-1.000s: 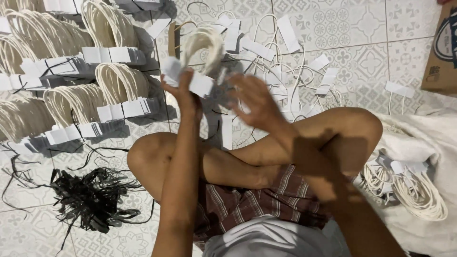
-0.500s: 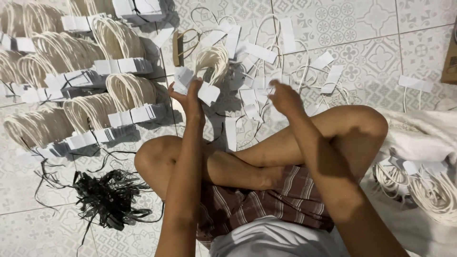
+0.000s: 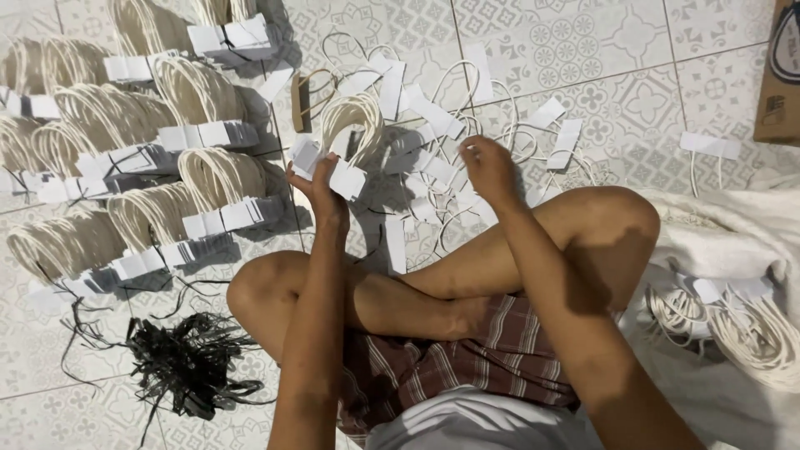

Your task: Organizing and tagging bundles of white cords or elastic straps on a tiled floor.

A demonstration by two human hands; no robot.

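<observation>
Cord handles with white paper tabs cover the tiled floor (image 3: 583, 42) around a person seated cross-legged. The left hand (image 3: 321, 187) is raised and closed around a gathered bunch of handles (image 3: 350, 125), fingers pinching the stacked tabs so that the loops fan upward together (a grip that seems meant to keep the tabs squared against each other). The right hand (image 3: 490, 167) reaches down into the loose scatter of handles (image 3: 442, 117) just ahead of the knee, fingertips curled and drawn together on one cord or tab; which exactly is too small to tell. To the left, finished bundles (image 3: 208, 175) lie in tidy overlapping rows, tabs aligned. A tangle of black strips (image 3: 187, 362) sits near the left knee, a cardboard box (image 3: 779, 75) at the upper right, and more handles rest on white cloth (image 3: 733, 225) at the right.
</observation>
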